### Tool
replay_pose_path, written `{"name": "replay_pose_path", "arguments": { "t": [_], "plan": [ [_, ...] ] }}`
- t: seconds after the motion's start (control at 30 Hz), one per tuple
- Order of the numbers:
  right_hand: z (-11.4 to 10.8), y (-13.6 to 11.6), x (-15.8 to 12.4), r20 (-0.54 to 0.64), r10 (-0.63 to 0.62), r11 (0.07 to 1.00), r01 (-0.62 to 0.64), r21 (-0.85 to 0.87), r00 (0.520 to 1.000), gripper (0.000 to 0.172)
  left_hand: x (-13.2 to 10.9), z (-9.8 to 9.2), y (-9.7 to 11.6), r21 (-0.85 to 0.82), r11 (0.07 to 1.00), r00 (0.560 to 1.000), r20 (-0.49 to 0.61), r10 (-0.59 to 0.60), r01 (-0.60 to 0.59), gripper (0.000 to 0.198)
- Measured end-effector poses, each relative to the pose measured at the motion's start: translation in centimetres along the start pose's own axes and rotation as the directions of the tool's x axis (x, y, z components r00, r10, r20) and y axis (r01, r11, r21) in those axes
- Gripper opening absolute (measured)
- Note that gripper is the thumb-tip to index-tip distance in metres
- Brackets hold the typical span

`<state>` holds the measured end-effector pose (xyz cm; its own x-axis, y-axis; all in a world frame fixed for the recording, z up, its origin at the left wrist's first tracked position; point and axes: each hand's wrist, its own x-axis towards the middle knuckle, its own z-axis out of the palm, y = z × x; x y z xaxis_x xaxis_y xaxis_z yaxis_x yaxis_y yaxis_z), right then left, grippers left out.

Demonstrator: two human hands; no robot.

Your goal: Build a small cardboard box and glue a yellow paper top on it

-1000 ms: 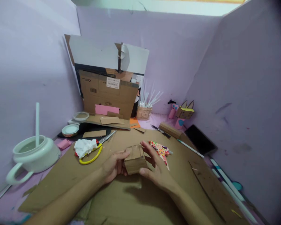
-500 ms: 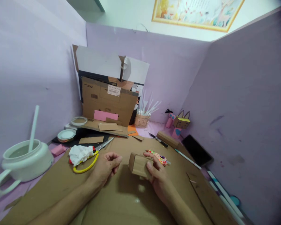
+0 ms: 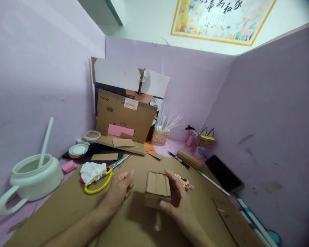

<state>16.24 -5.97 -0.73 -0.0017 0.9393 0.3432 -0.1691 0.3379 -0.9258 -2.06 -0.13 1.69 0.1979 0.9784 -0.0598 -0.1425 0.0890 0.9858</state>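
A small box of brown cardboard is in the middle of the head view, its top face towards me. My right hand grips it from the right, thumb at the lower front corner and fingers along the right side. Whether the box touches the cardboard sheet below, I cannot tell. My left hand is to the left of the box, apart from it, with curled fingers pressed together; anything inside them is hidden. Beside that hand lie yellow-handled scissors with a crumpled white tissue on the handles.
At the left stands a white pot with a stick in it. A folded cardboard piece leans at the back, near a basket of white sticks. To the right are a pen, a phone and a cardboard animal figure.
My right hand has turned the box so its top face shows more, and its fingers have shifted to the side. The left hand stays closed. The whole view has tilted slightly upward.
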Motion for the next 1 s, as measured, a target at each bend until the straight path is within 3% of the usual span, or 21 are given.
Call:
{"name": "replay_pose_path", "arguments": {
  "t": [0.1,0.2,0.3,0.37,0.43,0.57,0.7,0.77,0.87,1.0],
  "plan": [
    [0.2,0.1,-0.2,0.013,0.011,1.0,-0.012,0.019,1.0,0.08,0.0,0.0,-0.1,-0.018,0.999,1.0,0.012,0.027,-0.027,0.044],
    [0.4,-0.1,-0.5,0.068,0.055,0.998,-0.057,0.023,0.996,0.079,-0.4,-0.1,-0.1,-0.053,0.999,0.977,0.214,-0.001,0.012,0.061],
    [0.6,-0.6,-0.8,0.115,0.069,0.997,-0.071,0.013,0.991,0.075,-1.2,-0.1,-0.2,-0.072,0.997,0.863,0.503,0.042,-0.007,0.087],
    [0.6,-0.8,-0.9,0.119,0.051,0.999,-0.05,-0.008,0.992,0.075,-1.8,0.0,-0.2,-0.021,0.997,0.805,0.589,0.069,-0.07,0.103],
    [0.7,-1.1,-0.9,0.12,0.032,0.999,-0.027,-0.045,0.992,0.072,-2.3,0.2,0.0,0.066,0.989,0.809,0.584,0.067,-0.13,0.106],
    [0.5,-1.4,-0.9,0.108,0.012,0.987,0.005,-0.162,0.994,0.066,-2.9,0.7,0.7,0.182,0.958,0.843,0.529,0.097,-0.224,0.083],
    [-0.1,-1.4,-1.2,0.118,0.009,0.953,0.027,-0.3,0.993,0.076,-3.3,0.9,1.5,0.281,0.881,0.83,0.524,0.192,-0.381,0.071],
    [-0.5,-1.4,-1.4,0.147,-0.043,0.932,0.093,-0.349,0.988,0.077,-3.3,0.8,1.6,0.323,0.814,0.803,0.534,0.264,-0.482,0.067],
    [-0.9,-1.4,-1.5,0.207,-0.161,0.886,0.234,-0.4,0.965,0.075,-3.2,0.7,1.2,0.318,0.702,0.72,0.57,0.396,-0.638,0.063],
    [-0.9,-1.4,-1.5,0.246,-0.244,0.846,0.33,-0.418,0.938,0.074,-3.0,0.6,0.4,0.257,0.625,0.636,0.576,0.514,-0.737,0.065]
  ]
}}
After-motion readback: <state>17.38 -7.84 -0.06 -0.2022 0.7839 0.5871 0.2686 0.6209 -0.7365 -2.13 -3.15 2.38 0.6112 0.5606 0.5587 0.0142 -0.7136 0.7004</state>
